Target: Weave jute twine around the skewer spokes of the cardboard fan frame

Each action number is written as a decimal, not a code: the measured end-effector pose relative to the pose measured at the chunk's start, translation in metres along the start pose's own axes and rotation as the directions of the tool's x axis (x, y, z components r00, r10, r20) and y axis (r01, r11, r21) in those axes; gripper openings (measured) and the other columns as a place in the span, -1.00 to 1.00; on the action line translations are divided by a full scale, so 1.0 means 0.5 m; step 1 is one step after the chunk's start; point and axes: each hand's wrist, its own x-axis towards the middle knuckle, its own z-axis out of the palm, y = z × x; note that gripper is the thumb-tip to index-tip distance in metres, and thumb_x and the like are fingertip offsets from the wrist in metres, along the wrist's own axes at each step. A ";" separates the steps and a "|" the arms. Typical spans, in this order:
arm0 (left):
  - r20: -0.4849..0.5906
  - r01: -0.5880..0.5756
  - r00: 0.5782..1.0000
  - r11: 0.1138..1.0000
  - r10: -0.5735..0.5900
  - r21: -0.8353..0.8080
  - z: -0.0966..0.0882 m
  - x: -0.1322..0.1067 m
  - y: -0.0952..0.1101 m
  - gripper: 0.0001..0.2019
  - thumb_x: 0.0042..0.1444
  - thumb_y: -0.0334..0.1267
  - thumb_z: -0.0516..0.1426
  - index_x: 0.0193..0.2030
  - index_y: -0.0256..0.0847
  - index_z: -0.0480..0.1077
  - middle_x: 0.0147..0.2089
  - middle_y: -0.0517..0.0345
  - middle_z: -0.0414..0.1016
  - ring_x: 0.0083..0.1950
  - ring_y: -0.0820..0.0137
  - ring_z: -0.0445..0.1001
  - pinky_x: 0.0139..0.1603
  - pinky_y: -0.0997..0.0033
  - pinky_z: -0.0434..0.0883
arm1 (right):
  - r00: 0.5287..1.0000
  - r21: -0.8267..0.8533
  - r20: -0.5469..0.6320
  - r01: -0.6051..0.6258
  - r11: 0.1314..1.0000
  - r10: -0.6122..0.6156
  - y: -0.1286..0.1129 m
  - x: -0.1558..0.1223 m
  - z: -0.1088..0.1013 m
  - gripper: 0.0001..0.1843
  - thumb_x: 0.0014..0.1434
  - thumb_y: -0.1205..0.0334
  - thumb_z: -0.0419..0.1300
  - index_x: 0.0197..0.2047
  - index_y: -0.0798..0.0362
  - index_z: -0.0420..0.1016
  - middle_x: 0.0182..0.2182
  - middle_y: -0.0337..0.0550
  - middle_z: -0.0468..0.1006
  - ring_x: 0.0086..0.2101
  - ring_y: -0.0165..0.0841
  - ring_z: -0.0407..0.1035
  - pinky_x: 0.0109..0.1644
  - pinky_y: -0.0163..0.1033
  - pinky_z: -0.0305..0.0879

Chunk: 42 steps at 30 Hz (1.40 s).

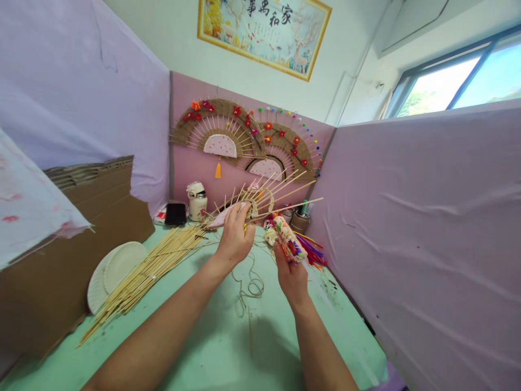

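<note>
My left hand [236,233] grips a half-made fan [280,191] by its pink-and-white base, with the fingers over the top and the thumb on the near side. Thin wooden sticks spread from the fan up and to the right, and twine runs among them. In my right hand [291,274] is a flower-patterned hot glue gun [290,239], held just right of the fan's base. Its front end is hard to make out against the clutter behind. Loose twine [253,288] lies curled on the green table between my forearms, near a single short stick [251,331].
A bundle of wooden sticks [158,263] and white paper plates [122,266] lie left, beside brown cardboard [101,217]. A phone [176,213], a white bottle [197,202] and a pen holder [300,221] stand behind. Colourful pipe cleaners [311,250] lie right. Finished fans [220,122] hang on the back panel.
</note>
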 end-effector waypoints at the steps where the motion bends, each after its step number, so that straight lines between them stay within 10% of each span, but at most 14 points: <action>1: 0.002 -0.001 1.000 1.000 0.001 -0.001 0.000 0.000 0.001 -0.48 0.05 -0.39 -0.07 0.19 -0.40 0.25 0.22 -0.22 0.28 0.29 0.17 0.18 0.32 0.06 0.11 | 1.000 -0.007 -0.001 0.005 1.000 -0.005 0.001 0.000 0.000 -0.59 0.22 -0.02 0.07 -0.02 0.07 0.47 -0.10 0.06 0.53 -0.03 -0.13 0.39 0.09 -0.02 0.27; 42: 0.004 0.018 1.000 1.000 -0.018 -0.021 0.002 -0.003 0.008 -0.49 0.06 -0.38 -0.06 0.20 -0.29 0.24 0.24 -0.15 0.26 0.30 0.16 0.17 0.31 -0.01 0.11 | 0.997 -0.064 -0.068 -0.027 0.998 0.023 -0.005 0.001 0.002 -0.56 0.21 -0.06 0.06 -0.08 0.08 0.53 -0.20 0.04 0.57 -0.08 -0.11 0.39 0.02 0.00 0.29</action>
